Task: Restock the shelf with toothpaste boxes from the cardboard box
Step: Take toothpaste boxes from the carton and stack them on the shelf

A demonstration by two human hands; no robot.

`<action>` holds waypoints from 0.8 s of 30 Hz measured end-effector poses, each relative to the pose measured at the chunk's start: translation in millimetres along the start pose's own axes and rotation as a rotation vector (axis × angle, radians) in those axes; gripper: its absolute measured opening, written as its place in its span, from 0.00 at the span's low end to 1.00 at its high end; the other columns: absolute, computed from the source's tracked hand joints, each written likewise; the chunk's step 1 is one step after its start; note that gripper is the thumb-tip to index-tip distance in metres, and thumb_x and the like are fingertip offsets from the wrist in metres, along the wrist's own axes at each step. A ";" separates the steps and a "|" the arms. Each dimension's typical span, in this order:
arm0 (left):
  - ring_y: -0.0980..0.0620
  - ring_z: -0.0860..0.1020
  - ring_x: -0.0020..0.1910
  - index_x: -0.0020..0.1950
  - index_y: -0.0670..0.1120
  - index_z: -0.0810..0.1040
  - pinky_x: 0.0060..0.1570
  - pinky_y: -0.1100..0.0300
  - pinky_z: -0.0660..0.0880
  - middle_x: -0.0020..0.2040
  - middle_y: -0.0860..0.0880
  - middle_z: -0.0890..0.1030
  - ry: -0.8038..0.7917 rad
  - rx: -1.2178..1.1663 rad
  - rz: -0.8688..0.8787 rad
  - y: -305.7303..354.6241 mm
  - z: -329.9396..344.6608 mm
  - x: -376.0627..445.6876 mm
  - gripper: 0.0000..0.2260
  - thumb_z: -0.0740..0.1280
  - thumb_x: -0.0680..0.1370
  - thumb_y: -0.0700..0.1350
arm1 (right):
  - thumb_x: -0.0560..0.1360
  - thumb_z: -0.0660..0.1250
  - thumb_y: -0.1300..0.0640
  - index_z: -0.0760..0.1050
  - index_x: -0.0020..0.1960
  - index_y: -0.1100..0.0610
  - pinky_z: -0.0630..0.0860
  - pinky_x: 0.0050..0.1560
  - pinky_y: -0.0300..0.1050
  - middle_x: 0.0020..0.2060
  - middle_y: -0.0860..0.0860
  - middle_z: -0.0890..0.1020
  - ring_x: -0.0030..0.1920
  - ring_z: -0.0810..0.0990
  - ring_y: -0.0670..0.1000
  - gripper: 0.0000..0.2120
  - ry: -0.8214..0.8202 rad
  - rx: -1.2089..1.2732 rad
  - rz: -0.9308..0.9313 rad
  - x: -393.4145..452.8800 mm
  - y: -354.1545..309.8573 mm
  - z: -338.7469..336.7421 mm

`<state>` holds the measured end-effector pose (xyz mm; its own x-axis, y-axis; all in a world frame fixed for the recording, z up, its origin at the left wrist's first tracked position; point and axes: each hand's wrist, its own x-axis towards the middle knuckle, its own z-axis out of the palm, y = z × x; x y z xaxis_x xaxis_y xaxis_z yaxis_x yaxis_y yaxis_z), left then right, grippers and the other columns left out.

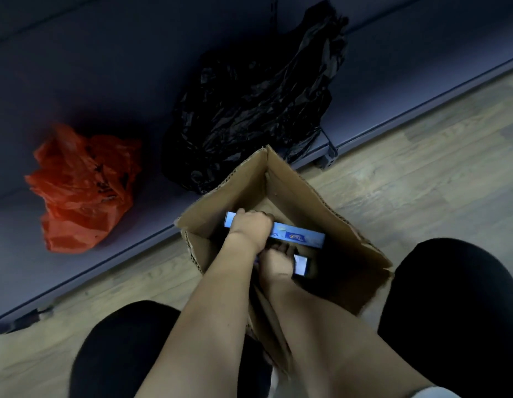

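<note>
Both hands are down inside the carton [329, 214], which stands open on the wood floor [407, 145] between the person's knees, just near of the shelf [91, 67]. The left hand [251, 225] is wrapped round a blue toothpaste box [298, 235], lifted to about the level of the carton's rim and lying crosswise. The right hand [275, 264] is lower, in the carton's shadow, and appears to grip a second box [301, 265], of which only a pale end shows; the grip itself is dark and hard to make out. The shelf, a low dark board running from near left to far right, carries only a red bag [83, 188] at left and a black bag [249, 96] beyond the carton; no toothpaste is visible on it. So the restocking looks barely begun: boxes are in hand but none placed, and how many remain in the carton cannot be seen.
</note>
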<state>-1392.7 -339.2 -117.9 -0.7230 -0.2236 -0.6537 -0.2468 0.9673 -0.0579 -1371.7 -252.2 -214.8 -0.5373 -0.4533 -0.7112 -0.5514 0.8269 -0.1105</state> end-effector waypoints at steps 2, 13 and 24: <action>0.46 0.72 0.64 0.65 0.45 0.69 0.62 0.54 0.63 0.63 0.46 0.75 0.022 0.017 -0.007 1.2 -27.2 -24.6 0.18 0.65 0.76 0.44 | 0.80 0.56 0.56 0.66 0.69 0.60 0.56 0.71 0.55 0.65 0.61 0.71 0.67 0.67 0.61 0.19 0.022 -0.057 -0.062 -33.6 -1.8 -36.8; 0.46 0.69 0.66 0.67 0.43 0.65 0.68 0.54 0.59 0.65 0.46 0.72 0.176 -0.035 -0.140 18.4 -200.4 -219.1 0.20 0.61 0.76 0.39 | 0.79 0.56 0.63 0.60 0.71 0.61 0.58 0.72 0.52 0.69 0.58 0.69 0.70 0.66 0.58 0.21 0.123 -0.193 -0.177 -250.6 31.4 -233.8; 0.47 0.66 0.68 0.71 0.45 0.62 0.70 0.54 0.57 0.69 0.47 0.69 0.420 -0.033 -0.326 23.1 -375.1 -389.9 0.23 0.63 0.77 0.42 | 0.75 0.62 0.63 0.67 0.65 0.56 0.64 0.65 0.47 0.61 0.55 0.77 0.62 0.72 0.56 0.19 0.330 -0.352 -0.239 -420.3 60.0 -421.7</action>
<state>-1358.6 -274.6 418.6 -0.7997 -0.5472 -0.2471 -0.5172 0.8369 -0.1792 -1448.1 -152.3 370.2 -0.5116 -0.7423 -0.4327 -0.8329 0.5521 0.0376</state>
